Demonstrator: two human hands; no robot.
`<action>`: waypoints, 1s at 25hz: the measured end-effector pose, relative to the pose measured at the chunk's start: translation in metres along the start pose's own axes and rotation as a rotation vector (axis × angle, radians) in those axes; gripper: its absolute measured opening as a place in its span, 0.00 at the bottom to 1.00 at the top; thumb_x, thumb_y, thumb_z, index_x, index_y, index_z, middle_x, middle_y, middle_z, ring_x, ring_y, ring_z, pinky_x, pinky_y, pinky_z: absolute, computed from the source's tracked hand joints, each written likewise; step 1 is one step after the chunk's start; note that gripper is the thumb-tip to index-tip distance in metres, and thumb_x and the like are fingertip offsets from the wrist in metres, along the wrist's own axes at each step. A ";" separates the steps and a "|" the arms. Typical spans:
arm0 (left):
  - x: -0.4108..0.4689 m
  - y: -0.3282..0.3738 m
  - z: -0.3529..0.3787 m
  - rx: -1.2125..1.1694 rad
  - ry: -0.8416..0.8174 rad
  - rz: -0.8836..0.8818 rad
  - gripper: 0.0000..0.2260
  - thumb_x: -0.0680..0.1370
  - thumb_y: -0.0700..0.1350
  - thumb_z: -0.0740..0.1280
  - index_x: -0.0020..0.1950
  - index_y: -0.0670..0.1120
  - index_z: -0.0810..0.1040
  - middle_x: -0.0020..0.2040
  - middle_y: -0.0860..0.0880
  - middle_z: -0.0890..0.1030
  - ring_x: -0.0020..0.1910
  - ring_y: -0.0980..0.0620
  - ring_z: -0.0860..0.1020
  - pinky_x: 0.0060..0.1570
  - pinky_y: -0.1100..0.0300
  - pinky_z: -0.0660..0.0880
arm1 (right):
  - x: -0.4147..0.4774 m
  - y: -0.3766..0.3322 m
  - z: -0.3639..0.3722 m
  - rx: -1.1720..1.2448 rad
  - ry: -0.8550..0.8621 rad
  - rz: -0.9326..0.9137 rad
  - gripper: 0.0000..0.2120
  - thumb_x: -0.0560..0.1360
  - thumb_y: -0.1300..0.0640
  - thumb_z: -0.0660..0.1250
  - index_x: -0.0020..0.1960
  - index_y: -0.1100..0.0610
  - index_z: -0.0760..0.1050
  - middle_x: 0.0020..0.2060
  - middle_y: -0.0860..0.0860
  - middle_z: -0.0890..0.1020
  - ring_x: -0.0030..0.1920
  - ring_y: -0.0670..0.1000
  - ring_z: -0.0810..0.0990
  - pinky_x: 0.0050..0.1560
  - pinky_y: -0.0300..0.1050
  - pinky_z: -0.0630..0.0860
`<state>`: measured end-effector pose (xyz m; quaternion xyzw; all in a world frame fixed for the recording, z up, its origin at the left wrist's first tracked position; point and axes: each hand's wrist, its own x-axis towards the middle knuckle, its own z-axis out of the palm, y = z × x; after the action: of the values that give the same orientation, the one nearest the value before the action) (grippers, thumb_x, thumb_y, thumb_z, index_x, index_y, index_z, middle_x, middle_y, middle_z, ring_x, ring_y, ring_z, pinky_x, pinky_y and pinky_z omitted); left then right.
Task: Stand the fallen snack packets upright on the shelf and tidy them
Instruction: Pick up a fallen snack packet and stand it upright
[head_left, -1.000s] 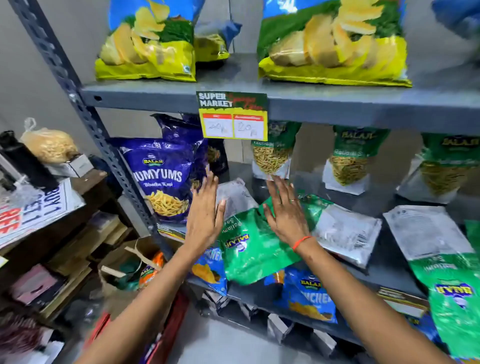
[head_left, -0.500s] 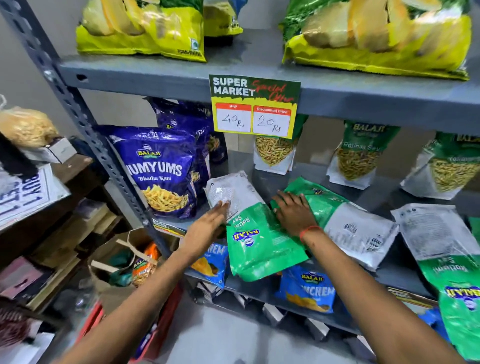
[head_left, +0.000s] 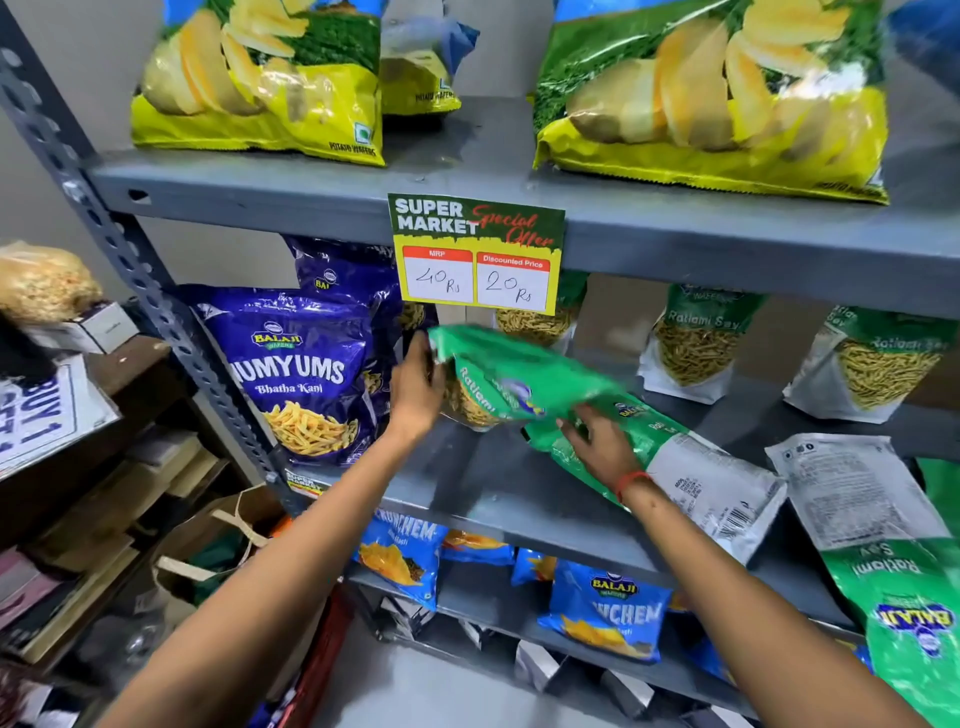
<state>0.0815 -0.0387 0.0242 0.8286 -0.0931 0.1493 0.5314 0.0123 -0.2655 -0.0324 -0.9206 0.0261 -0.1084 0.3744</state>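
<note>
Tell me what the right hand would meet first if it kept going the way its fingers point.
Probably the lifted green Ratlami Sev packet: the right hand points up and left with its fingertips already at that packet's lower edge, while resting on the fallen packet. Depth is unclear.

This is a shop. A price tag (head_left: 476, 254) hangs on the edge of a grey metal shelf (head_left: 727, 244). It says "Super Market" and "Special Offer" and shows two prices. Above the tag stand big yellow bags of chips (head_left: 260, 83). Below the tag, to its left, stand purple snack bags (head_left: 298, 374). Below it, to the right, are green snack packets (head_left: 696, 343) in a row. Further down, below the tag, are blue snack bags (head_left: 608, 613).
</note>
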 end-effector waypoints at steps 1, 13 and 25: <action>0.005 0.001 0.005 -0.084 0.032 -0.063 0.06 0.77 0.41 0.63 0.51 0.40 0.72 0.44 0.40 0.79 0.42 0.46 0.76 0.40 0.55 0.66 | 0.001 -0.001 0.000 0.043 -0.012 0.008 0.19 0.74 0.59 0.66 0.64 0.61 0.71 0.63 0.59 0.76 0.64 0.56 0.74 0.62 0.41 0.67; 0.029 -0.030 0.022 -0.682 -0.251 -0.526 0.06 0.79 0.42 0.59 0.43 0.48 0.70 0.44 0.52 0.81 0.42 0.58 0.80 0.47 0.61 0.76 | 0.040 -0.007 0.000 0.407 0.062 0.095 0.06 0.76 0.59 0.62 0.49 0.63 0.71 0.41 0.52 0.77 0.46 0.51 0.74 0.43 0.39 0.70; 0.006 -0.043 0.018 -0.413 -0.578 -0.360 0.26 0.69 0.43 0.73 0.64 0.51 0.67 0.63 0.49 0.76 0.62 0.52 0.74 0.70 0.49 0.65 | 0.028 -0.016 0.014 0.182 -0.155 0.131 0.26 0.71 0.48 0.65 0.65 0.56 0.63 0.60 0.56 0.78 0.60 0.57 0.76 0.63 0.54 0.70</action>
<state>0.1031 -0.0373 -0.0176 0.7154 -0.1199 -0.2075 0.6563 0.0425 -0.2480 -0.0255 -0.8846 0.0474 -0.0142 0.4637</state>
